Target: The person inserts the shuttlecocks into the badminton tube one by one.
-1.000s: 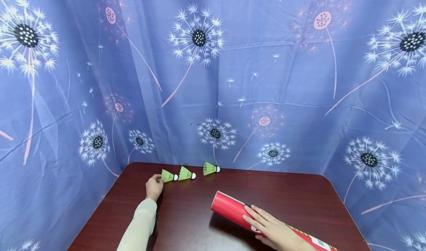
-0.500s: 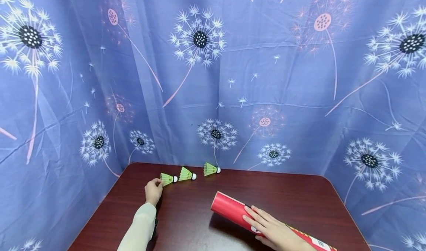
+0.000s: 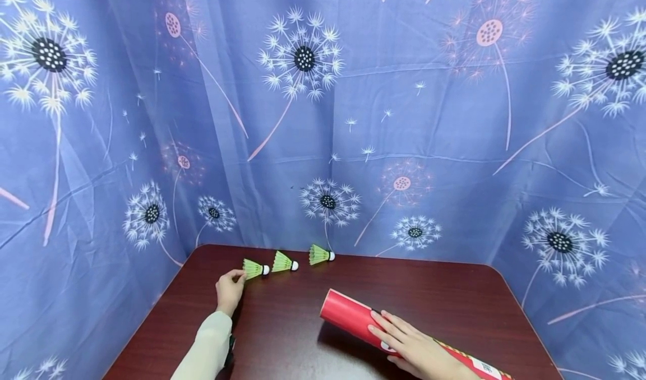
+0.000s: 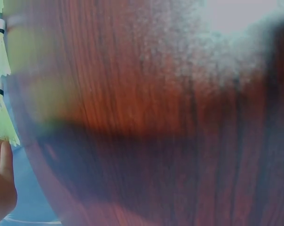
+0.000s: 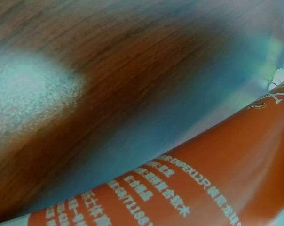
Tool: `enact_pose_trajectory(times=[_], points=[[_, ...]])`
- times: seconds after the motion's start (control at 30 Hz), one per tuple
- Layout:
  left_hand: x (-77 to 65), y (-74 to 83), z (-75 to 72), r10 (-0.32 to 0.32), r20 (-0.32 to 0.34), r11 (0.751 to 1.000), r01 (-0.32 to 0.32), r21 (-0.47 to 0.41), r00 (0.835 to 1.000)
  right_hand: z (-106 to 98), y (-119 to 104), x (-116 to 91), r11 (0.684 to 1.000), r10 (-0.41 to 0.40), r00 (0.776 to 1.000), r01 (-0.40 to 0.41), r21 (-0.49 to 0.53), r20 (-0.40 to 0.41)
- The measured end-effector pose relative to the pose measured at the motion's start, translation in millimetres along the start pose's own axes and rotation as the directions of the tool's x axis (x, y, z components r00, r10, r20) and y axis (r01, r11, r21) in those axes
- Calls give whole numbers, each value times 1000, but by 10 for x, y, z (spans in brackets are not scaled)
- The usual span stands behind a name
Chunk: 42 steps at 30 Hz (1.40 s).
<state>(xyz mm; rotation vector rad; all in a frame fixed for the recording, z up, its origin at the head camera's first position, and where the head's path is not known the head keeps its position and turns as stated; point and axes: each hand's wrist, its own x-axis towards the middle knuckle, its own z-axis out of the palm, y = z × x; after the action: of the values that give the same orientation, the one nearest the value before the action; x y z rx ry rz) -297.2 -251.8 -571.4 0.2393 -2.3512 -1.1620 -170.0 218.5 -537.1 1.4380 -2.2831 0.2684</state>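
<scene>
A blue curtain (image 3: pixel 353 116) printed with white and pink dandelions hangs right behind the far edge of the dark red-brown table (image 3: pixel 282 318) and along its left and right edges. A pale sleeve (image 3: pixel 202 349) comes in over the near edge at the left, with a dark band (image 3: pixel 230 349) at the wrist. The right hand (image 3: pixel 414 346) covers the middle of the red tube (image 3: pixel 348 315), hiding part of its print.

There are three yellow-green shuttlecocks, one tube and two hands. The shuttlecocks line up along the far edge, white tips toward the right: the leftmost shuttlecock (image 3: pixel 254 269) near the far left corner, the middle shuttlecock (image 3: pixel 282 262) just beside it, and the third shuttlecock (image 3: pixel 319 255) farther along, past a wider gap. The tube slants from the table's middle to the near right corner.

The leftmost shuttlecock lies just beyond the left hand (image 3: pixel 229 291), whose thumb and fingers are bent and pinch the feathered rim. The right hand lies flat across the tube with its fingers extended, well apart from all three shuttlecocks; the tube's far end points toward the row.
</scene>
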Motion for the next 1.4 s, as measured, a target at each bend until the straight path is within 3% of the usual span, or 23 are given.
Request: enact_pose_trajectory(times=[0.13,0.3,0.6,0.7,0.9,1.03,1.2,1.4], points=[[-29,14,-5,30,-28,999,-31,-20,999,-9,-5,-2,1000,21,999,-21,-10,26],[-82,37,-9,20,-46,999,-22,-41,999,-23,-15,6,999,46,997,-45,-24,54],[-170,57,-112,4,-79,999,-8,-47,997,-38,9,32,999,36,999,-36,-20,27],[-175,79,-151,19,-93,998,-24,-51,996,-55,13,35,998,57,997,-57,-1,52],[-267,156,-195,36,-105,992,-48,-118,994,-76,17,20,999,48,998,-47,-17,41],[-362,221,-200,46,-75,975,-61,-214,996,-76,6,-5,998,60,996,-58,-34,68],[-450,374,-183,92,35,929,-73,-363,995,-66,21,-2,999,36,999,-35,-41,35],[-627,726,-169,242,154,879,-149,-453,958,-68,13,35,998,65,995,-64,-25,70]])
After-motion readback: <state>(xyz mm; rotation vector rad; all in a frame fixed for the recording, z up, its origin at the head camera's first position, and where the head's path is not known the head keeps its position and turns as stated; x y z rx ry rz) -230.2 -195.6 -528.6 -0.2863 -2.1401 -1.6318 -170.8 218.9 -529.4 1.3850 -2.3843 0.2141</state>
